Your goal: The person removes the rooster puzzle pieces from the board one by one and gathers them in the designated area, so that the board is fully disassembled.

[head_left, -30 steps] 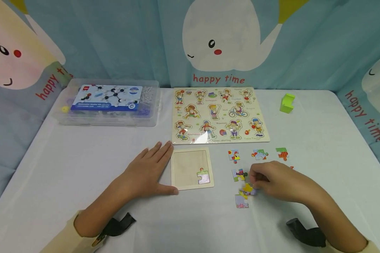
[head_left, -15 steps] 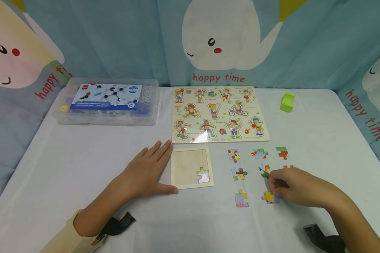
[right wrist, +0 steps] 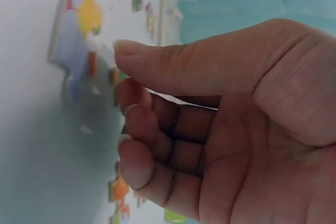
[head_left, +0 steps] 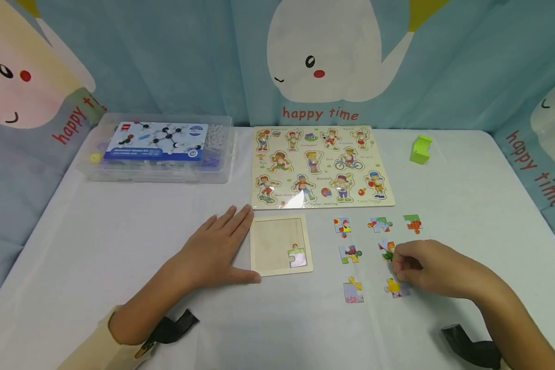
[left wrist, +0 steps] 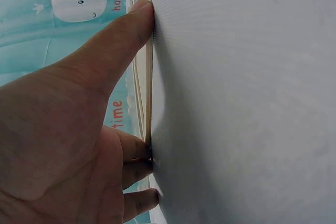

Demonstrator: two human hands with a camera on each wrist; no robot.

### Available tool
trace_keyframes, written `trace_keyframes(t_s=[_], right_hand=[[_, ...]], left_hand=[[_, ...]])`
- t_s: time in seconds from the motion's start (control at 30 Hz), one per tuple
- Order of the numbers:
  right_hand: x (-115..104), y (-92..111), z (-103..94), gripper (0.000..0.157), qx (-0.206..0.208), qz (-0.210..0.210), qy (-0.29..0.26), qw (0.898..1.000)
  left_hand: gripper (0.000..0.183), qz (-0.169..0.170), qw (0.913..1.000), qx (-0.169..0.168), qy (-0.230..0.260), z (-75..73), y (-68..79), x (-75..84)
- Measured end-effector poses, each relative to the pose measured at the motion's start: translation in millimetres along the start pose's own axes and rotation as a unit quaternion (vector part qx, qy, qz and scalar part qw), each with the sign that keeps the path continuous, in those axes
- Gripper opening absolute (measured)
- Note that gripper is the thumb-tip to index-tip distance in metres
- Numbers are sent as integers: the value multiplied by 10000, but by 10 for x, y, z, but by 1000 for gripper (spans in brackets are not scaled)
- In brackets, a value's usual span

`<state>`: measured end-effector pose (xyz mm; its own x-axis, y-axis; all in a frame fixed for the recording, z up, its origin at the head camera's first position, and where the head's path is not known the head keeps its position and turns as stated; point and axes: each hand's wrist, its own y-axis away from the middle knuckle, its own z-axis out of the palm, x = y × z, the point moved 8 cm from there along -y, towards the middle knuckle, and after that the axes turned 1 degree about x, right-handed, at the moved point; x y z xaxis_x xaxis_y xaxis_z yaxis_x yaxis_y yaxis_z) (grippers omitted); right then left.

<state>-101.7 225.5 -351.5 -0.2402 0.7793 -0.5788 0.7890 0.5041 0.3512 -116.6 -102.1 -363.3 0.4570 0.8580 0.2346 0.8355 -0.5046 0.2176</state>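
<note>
My left hand [head_left: 217,254] lies flat with spread fingers, its fingertips and thumb at the left edge of a small square wooden puzzle tray [head_left: 270,239]. One jigsaw piece [head_left: 298,257] sits in the tray's lower right corner. My right hand [head_left: 437,270] hovers over the loose pieces, fingers loosely bent. In the right wrist view a small gap separates thumb [right wrist: 131,56] and fingertips, with nothing held between. Just below it lies a yellow-and-purple jigsaw piece [head_left: 396,288]; a piece with green and red [head_left: 386,250] shows beside the fingertips. The hand hides part of the right column.
More loose jigsaw pieces [head_left: 350,254] lie in rows right of the tray. Behind stands a wooden sports puzzle board [head_left: 321,167]. A clear molecular model kit box [head_left: 159,172] is at back left, a lime-green block [head_left: 420,149] at back right.
My right hand has moved right from the lower left pieces, and the yellow-and-purple piece has shifted right with it, now lying apart, slightly turned. The left hand stays still.
</note>
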Motion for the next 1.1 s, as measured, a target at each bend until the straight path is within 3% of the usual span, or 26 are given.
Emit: trace_keyframes(t_s=[0.27, 0.43, 0.63, 1.1], right_hand=[[-434, -305, -27, 17, 430, -324, -51, 9985], [-786, -583, 110, 12, 358, -667, -21, 9971], [-1080, -843, 318, 16, 280, -783, 249, 9962], [-1175, -958, 408, 17, 311, -645, 375, 9967]], left_hand=[[123, -44, 10000, -20, 11, 7, 0, -18], [122, -33, 10000, -24, 17, 12, -3, -16], [122, 11, 10000, -13, 6, 7, -9, -4], [123, 18, 10000, 23, -6, -1, -11, 8]])
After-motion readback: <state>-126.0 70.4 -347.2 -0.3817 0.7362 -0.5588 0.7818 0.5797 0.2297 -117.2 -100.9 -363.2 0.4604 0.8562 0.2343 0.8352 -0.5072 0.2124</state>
